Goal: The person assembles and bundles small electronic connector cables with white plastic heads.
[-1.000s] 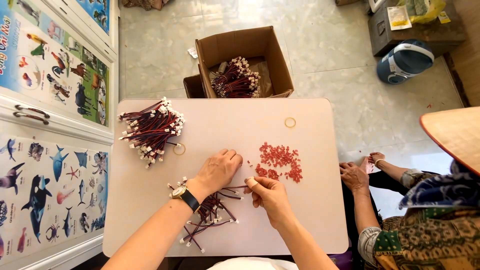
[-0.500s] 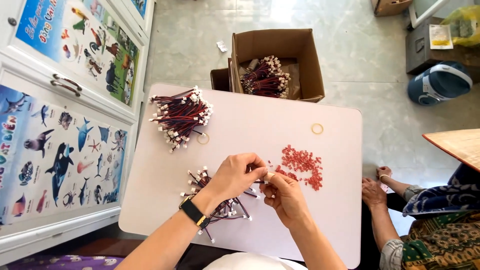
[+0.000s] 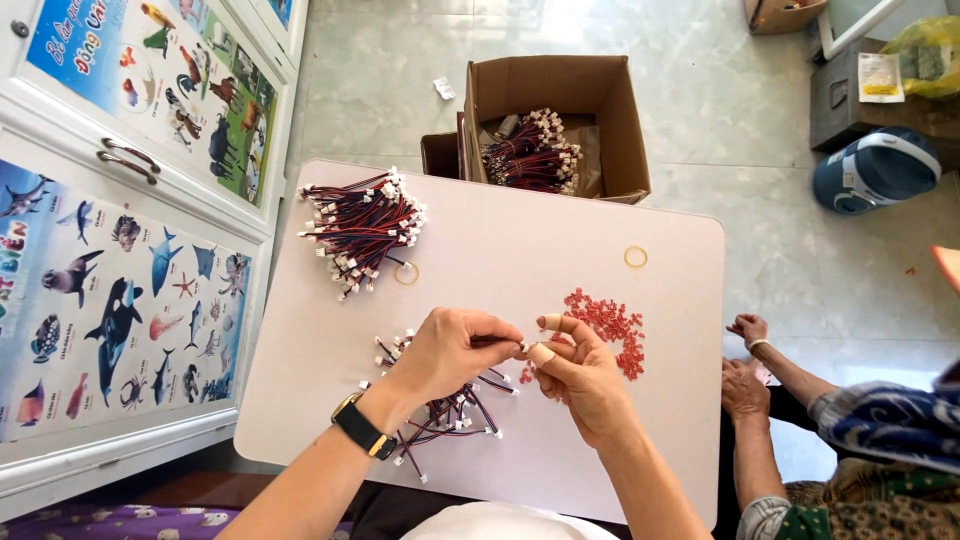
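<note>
My left hand, with a black watch on its wrist, pinches the end of a red-and-black wire with a white plug over the white table. My right hand meets it fingertip to fingertip and pinches the same plug; whether a red piece is in its fingers I cannot tell. Under my hands lies a loose heap of short wires. A pile of small red connector pieces lies just right of my right hand. A larger bundle of wires sits at the table's far left.
A cardboard box with more wire bundles stands on the floor beyond the table. Two rubber bands lie on the table. Another person's hands rest at the right edge. White cabinets with animal posters stand at the left.
My hands left the table surface, rose and came together over the wire heap, with a wire end pinched between them. The view shifted slightly.
</note>
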